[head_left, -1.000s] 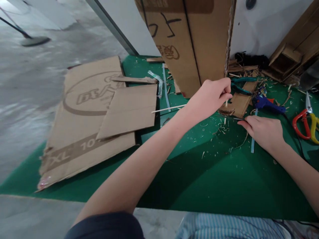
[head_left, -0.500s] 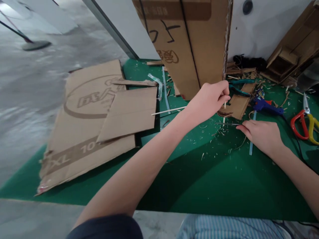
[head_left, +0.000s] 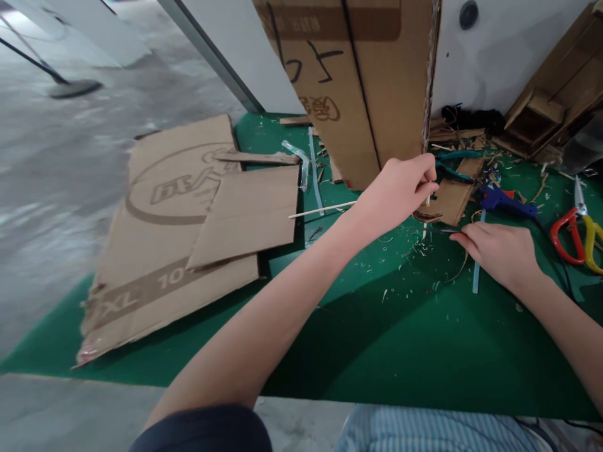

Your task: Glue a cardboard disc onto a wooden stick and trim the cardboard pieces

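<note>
My left hand is closed in a pinch on a thin wooden stick, whose pale end shows below the fingertips. My right hand is closed around a small knife; only its short dark blade shows, pointing left. Just left of the blade tip a short pale stick end stands out below a curled brown cardboard scrap. Whether it belongs to the pinched stick I cannot tell. Shavings lie scattered beneath. Another slim pale stick runs behind my left forearm.
A tall cardboard box stands behind my left hand. Flat cardboard sheets lie at left. Teal-handled pliers, a blue glue gun and red-and-yellow scissors lie at right on the green tabletop.
The blade has drawn back to the right, away from the stick end, and less of it shows. My left hand keeps its pinch, nearly unmoved. The view has shifted slightly.
</note>
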### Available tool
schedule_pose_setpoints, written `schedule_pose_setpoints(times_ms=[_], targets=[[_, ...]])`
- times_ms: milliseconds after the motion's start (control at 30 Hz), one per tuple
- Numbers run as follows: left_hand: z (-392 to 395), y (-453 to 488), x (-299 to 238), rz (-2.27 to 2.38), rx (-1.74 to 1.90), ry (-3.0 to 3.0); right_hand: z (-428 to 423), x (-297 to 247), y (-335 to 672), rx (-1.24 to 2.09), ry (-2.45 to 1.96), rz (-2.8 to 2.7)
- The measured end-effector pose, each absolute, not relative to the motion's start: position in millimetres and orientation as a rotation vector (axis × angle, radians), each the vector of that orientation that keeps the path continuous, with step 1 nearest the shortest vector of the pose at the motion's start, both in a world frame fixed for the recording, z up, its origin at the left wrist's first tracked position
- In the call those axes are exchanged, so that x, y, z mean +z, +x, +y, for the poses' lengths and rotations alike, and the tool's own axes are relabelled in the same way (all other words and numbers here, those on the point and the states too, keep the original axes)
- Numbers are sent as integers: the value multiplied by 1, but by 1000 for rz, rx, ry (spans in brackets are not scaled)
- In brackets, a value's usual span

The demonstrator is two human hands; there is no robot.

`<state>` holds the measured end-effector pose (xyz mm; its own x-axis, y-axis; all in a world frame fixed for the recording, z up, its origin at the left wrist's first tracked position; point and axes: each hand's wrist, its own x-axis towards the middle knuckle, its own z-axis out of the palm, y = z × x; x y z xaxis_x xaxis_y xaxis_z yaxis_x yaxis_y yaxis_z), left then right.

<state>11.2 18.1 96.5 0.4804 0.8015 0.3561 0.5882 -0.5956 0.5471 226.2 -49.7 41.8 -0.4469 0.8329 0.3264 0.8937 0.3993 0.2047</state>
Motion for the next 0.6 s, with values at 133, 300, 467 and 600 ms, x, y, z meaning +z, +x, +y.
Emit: schedule_pose_setpoints(times_ms=[133,300,467,600], targets=[[19,10,96,1192,822,2380,-48,41,226,-532,-1553,-2475],[20,9,97,1196,806,2400,-53,38,229,-527,-1521,-2557],[20,11,99,1214,769,2395,-53,40,226,-540,-1539,-2449],[19,12,100,1228,772,2382,-48,38,221,-517,-1586,-2406]])
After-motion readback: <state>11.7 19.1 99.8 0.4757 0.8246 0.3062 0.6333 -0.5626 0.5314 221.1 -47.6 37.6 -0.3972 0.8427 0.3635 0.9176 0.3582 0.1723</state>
